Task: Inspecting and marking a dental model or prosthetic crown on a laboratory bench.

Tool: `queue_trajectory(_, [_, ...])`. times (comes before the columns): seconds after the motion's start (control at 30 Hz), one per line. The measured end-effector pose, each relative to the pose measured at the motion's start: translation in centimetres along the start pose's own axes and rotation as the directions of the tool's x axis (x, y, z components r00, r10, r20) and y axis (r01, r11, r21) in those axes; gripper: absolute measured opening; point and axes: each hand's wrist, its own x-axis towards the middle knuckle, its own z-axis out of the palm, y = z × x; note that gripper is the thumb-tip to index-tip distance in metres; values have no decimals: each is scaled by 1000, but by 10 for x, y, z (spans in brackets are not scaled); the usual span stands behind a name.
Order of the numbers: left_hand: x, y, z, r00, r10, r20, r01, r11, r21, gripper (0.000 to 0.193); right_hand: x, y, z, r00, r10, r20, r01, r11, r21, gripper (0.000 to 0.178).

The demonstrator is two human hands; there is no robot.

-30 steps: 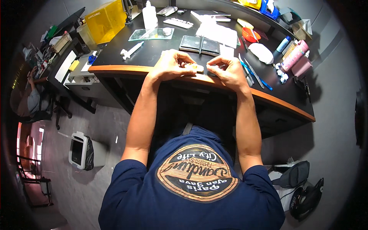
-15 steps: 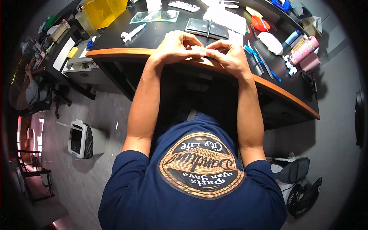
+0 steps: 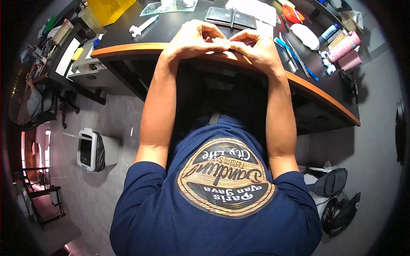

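My left hand (image 3: 191, 41) and my right hand (image 3: 261, 50) meet just above the front edge of the black desk (image 3: 179, 25). Pinched between the fingertips of both is a small pale piece (image 3: 221, 41), mostly covered by fingers, so its kind does not show. Just beyond the hands lies a dark flat rectangular device (image 3: 218, 18) with black tweezers (image 3: 232, 17) on it. To the left of my left hand rests a white syringe (image 3: 144, 26). On the right, nearest my right hand, are a blue pen (image 3: 301, 64) and slim metal tools (image 3: 297, 56).
White papers (image 3: 256, 10) and a glass plate (image 3: 164, 7) lie farther back. At right are a white computer mouse (image 3: 304, 36), an orange bowl (image 3: 292, 15) and a pink bottle (image 3: 344, 46). A bin (image 3: 92, 149) stands on the floor at left; a person (image 3: 30, 98) sits beyond.
The view has tilted a little, so the desk and hands sit higher in the picture. Both hands keep their pinch on the small pale piece, with fingers slightly shifted.
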Motion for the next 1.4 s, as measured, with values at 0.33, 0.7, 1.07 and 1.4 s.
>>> queue_trajectory(0.33, [1, -5, -1, 1000, 6, 24, -5, 999, -41, 35, -1, 5, -1, 1000, -31, 2, 31, 1000, -2, 19])
queue_trajectory(0.7, [1, -3, 2, 998, 44, -33, -47, 994, -94, 36, 0, 5, 0, 997, 78, -16, -78, 997, 28, 23])
queue_trajectory(1.07, [-1, 4, 0, 1000, 8, -7, -8, 999, -33, 30, -1, -4, 0, 1000, -18, -17, 18, 1000, -16, 25])
queue_trajectory(1.4, [1, 2, -1, 1000, -12, 3, 12, 998, -54, 33, -3, -8, 1, 998, 29, -50, -30, 999, -21, 22])
